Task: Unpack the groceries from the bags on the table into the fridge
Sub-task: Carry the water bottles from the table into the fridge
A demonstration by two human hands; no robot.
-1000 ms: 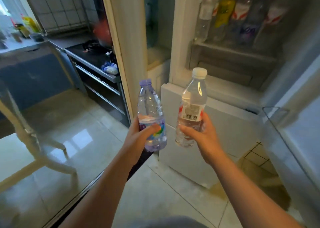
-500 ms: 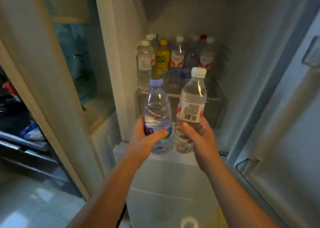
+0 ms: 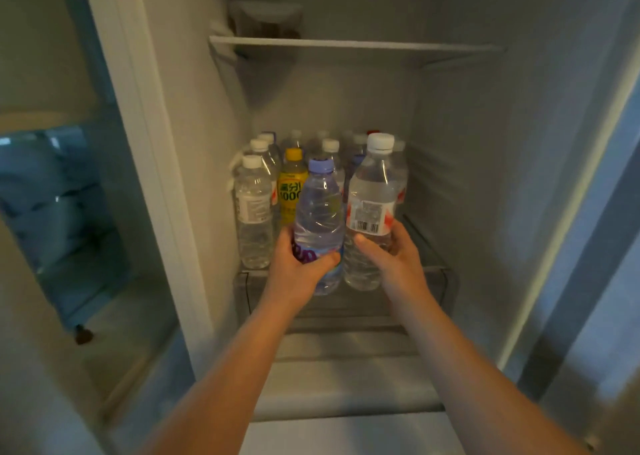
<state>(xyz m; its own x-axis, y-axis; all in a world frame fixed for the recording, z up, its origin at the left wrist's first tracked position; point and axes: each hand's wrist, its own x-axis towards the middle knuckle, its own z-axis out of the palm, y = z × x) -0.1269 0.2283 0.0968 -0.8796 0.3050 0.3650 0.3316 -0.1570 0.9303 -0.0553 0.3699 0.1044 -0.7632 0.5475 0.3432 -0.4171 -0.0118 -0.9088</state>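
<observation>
My left hand grips a clear water bottle with a purple cap around its lower label. My right hand grips a clear water bottle with a white cap just below its barcode label. Both bottles are upright, side by side, at the front of the open fridge's lower shelf. Whether their bases touch the shelf I cannot tell. Behind them stand several bottles, among them a yellow drink bottle and a clear white-capped bottle at the left.
An upper glass shelf carries a dim container at its left. The fridge's right side wall is bare. The fridge door hangs open at the right. A white cabinet frame borders the fridge's left.
The view has swung from the kitchen floor up into the fridge. Both hands have carried the two bottles forward, from outside the fridge to the front of the lower shelf.
</observation>
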